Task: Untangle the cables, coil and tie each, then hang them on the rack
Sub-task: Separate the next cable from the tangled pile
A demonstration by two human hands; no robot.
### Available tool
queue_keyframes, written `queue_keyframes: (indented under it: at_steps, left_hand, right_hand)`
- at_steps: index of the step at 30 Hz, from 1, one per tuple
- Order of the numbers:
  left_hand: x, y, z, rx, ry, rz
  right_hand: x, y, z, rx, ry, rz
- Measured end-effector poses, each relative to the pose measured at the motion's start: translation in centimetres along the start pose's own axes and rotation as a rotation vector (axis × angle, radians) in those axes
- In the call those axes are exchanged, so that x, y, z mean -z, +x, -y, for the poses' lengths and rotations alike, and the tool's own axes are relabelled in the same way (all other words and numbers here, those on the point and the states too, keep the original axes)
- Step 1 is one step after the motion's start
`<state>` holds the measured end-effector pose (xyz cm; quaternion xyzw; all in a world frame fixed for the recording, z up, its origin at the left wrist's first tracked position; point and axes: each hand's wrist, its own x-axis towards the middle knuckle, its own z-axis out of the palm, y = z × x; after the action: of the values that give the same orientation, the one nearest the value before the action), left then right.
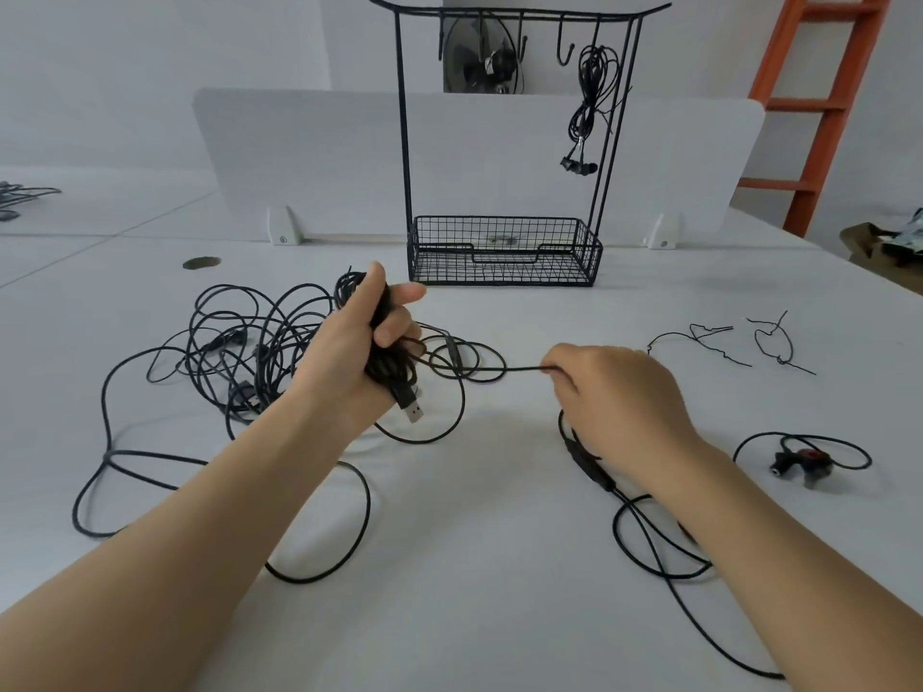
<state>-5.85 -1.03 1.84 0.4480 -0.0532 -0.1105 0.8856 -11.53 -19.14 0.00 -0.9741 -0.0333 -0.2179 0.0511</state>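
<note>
The task is in its early part, as I judge it. Only one tied bundle [592, 77] hangs on the rack [402, 142], on a hook at the right end of the top bar, and the other hooks [565, 52] are free. The second cable is now in work: the left hand [364, 337] holds a half-made coil [387, 374] above the desk [499, 566], its fingers clenched around the loops, and a USB plug [412, 411] hangs out below the palm. The right hand [619, 392] pinches the loose strand [519, 369] of this cable between thumb and finger and holds it stretched toward the coil. The coil is not yet tied. What is left seems much: a big tangle [234, 337] lies on the desk at the left, a thinner cable [592, 467] with an inline part runs under the right wrist, and a small earphone cable [804, 459] lies at the right. Two wire ties [699, 337] wait on the desk further right. The strand probably runs back through the loops near the tangle, so it may catch there when it is pulled. The way to the rack is free.
</note>
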Motion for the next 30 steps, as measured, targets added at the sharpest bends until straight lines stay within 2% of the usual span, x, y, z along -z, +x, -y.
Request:
queue_keyframes:
  at_steps: [2, 5, 7, 9, 11, 13, 16, 20, 24, 27, 30]
  left_hand:
    - [0.2, 0.1, -0.2, -0.034, -0.048, -0.031]
    - [0.3, 0.0, -0.5, -0.027, -0.139, -0.051]
    - [0.4, 0.0, -0.7, 0.041, -0.197, -0.029]
    - [0.4, -0.1, -0.8, 0.145, -0.089, 0.012]
    - [0.4, -0.1, -0.5, 0.209, 0.18, 0.028]
    - [0.3, -0.2, 0.0, 0.248, 0.424, 0.061]
    - [-0.1, -1.0, 0.5, 0.242, 0.659, 0.146]
    - [-0.6, -1.5, 0.8, 0.198, 0.747, 0.242]
    - [-1.0, -2.1, 1.6, 0.233, 0.872, 0.385]
    - [-1.2, -2.4, 1.7, 0.201, 1.015, 0.408]
    - [-1.1, -2.2, 1.8, 0.174, 0.999, 0.339]
  right_hand:
    - [0.1, 0.2, -0.3, -0.114, 0.234, -0.005]
    - [0.5, 0.6, -0.2, -0.321, 0.789, 0.108]
    - [0.8, 0.7, -0.2, -0.5, 1.213, 0.16]
    - [1.2, 0.9, -0.5, -0.61, 1.49, 0.158]
    - [1.2, 0.9, -0.7, -0.601, 1.476, 0.132]
    - [1.1, 0.7, -0.4, -0.543, 1.349, 0.11]
    - [1.2, 0.5, 0.2, -0.476, 1.271, 0.09]
    - [1.5, 0.5, 0.3, -0.459, 1.294, 0.069]
    - [1.3, 0.5, 0.3, -0.445, 1.303, 0.07]
    - [1.2, 0.5, 0.4, -0.421, 1.32, 0.07]
    - [1.2, 0.4, 0.4, -0.425, 1.312, 0.046]
